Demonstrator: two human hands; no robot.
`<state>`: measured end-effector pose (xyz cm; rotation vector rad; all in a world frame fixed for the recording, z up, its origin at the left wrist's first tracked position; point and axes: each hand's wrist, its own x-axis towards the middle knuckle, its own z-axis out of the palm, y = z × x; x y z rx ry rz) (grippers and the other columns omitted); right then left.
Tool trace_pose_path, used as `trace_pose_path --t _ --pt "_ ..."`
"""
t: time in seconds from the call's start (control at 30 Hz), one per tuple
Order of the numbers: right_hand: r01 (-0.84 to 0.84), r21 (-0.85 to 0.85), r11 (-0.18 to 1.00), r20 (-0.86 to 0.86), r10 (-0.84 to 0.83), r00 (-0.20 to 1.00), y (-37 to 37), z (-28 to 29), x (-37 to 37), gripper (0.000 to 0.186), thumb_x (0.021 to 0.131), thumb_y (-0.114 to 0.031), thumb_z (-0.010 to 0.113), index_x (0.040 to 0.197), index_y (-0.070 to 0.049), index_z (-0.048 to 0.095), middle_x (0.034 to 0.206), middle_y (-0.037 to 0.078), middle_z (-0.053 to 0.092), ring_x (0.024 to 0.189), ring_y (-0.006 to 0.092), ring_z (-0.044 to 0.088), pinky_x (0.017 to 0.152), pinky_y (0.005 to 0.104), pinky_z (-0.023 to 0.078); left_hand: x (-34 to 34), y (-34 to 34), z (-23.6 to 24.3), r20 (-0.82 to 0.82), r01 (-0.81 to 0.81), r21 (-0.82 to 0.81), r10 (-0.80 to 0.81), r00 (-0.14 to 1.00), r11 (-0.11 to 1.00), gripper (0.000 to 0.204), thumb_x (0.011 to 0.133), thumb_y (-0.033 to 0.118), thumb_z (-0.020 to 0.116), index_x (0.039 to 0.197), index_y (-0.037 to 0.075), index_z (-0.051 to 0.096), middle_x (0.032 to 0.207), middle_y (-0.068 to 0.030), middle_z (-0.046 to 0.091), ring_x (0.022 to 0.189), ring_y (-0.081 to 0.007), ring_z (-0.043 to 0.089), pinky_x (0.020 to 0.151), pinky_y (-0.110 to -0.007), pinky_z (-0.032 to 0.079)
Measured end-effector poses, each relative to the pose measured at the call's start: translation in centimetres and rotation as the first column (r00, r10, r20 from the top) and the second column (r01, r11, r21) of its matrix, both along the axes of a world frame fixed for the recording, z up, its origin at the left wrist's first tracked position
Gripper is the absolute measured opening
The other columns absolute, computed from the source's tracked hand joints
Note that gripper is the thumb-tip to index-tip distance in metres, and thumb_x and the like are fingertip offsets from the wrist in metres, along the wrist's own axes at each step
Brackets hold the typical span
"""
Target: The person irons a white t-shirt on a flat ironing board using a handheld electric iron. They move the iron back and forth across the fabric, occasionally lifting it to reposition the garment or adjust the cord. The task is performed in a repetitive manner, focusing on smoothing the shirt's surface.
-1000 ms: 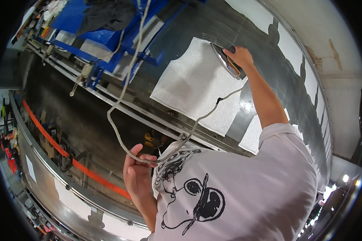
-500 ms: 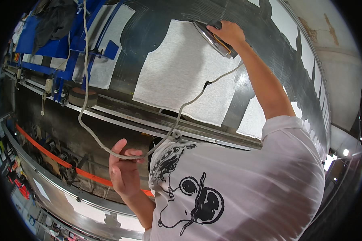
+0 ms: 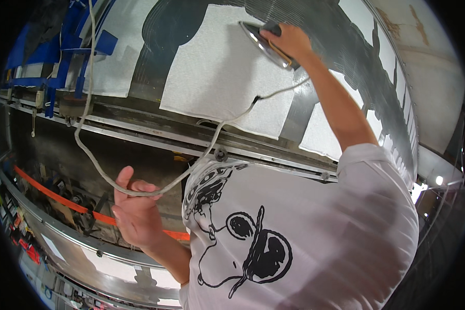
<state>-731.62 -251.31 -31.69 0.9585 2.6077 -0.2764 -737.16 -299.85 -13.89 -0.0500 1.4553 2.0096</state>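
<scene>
My right hand (image 3: 293, 44) is closed round the dark handle of a clothes iron (image 3: 266, 47). The iron's metal soleplate is tilted, lying over the far right part of a white fabric piece (image 3: 212, 77) on the dark table; I cannot tell whether it touches. A pale grey power cord (image 3: 90, 157) leads from the iron, past a black band, and droops toward me. My left hand (image 3: 139, 219), palm up near the shirt's left side, carries the cord across its partly curled fingers, with the index finger raised.
More white fabric pieces (image 3: 320, 133) lie along the dark table (image 3: 163, 36). A blue metal frame (image 3: 57, 57) with dark cloth stands at far left. Metal rails (image 3: 155, 132) run along the table's near edge. Below left is an orange-red bar (image 3: 62, 196).
The iron has shifted a little nearer over the white fabric. My left hand has moved left with the cord. The whole view has also shifted, so the table sits higher in it.
</scene>
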Motion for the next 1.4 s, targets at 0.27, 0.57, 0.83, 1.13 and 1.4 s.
trace_pose_path --t 0.27,0.57,0.83,1.13,1.4 --pt "-0.057 -0.18 0.982 0.09 0.074 0.993 -18.4 4.9 10.2 0.064 0.086 -0.07 0.056 0.091 -0.008 0.065 0.073 0.015 0.07 0.069 0.0345 0.07 0.062 0.0455 0.055 -1.3 -2.3 -0.6 0.105 -0.176 0.198 0.158 0.982 0.964 0.065 0.104 0.045 0.038 0.143 -0.006 0.036 0.102 -0.0087 0.057 0.087 -0.0154 0.048 0.078 -0.033 0.037" --pt "-0.012 -0.25 0.968 0.044 0.024 0.999 -10.9 5.1 1.3 0.071 0.08 -0.073 0.059 0.092 -0.004 0.068 0.087 0.021 0.07 0.086 0.0371 0.069 0.076 0.0462 0.054 -2.7 -1.6 -0.5 0.137 -0.189 0.111 0.173 0.975 0.976 0.062 0.104 0.044 0.038 0.14 -0.006 0.038 0.097 -0.0094 0.058 0.083 -0.0149 0.049 0.075 -0.031 0.038" --pt "-0.033 0.076 0.997 -0.145 0.044 0.988 1.8 -4.2 -8.3 0.086 0.081 -0.079 0.051 0.108 0.0 0.069 0.104 0.021 0.071 0.098 0.0347 0.07 0.083 0.0449 0.056 -3.1 -1.8 1.8 0.142 -0.19 -0.08 0.199 0.97 0.979 0.061 0.104 0.044 0.036 0.139 -0.006 0.04 0.1 -0.0115 0.061 0.078 -0.0152 0.052 0.074 -0.03 0.042" --pt "0.008 -0.177 0.984 0.045 0.0 0.999 -10.8 1.5 -5.1 0.075 0.084 -0.075 0.051 0.103 -0.005 0.069 0.097 0.018 0.071 0.095 0.035 0.068 0.082 0.0452 0.053 -7.4 -5.0 1.5 0.108 -0.169 0.059 0.162 0.981 0.984 0.062 0.105 0.044 0.036 0.143 -0.005 0.037 0.105 -0.0114 0.059 0.089 -0.0174 0.054 0.081 -0.034 0.046" --pt "-0.093 -0.287 0.953 0.051 0.113 0.992 -25.2 6.3 -0.5 0.065 0.082 -0.069 0.061 0.104 -0.008 0.07 0.078 0.014 0.069 0.077 0.0339 0.067 0.072 0.047 0.052 -15.9 -10.9 4.2 0.06 -0.124 0.185 0.115 0.992 0.975 0.059 0.105 0.041 0.033 0.133 -0.008 0.048 0.053 -0.0002 0.045 0.049 -0.012 0.038 0.051 -0.029 0.033"
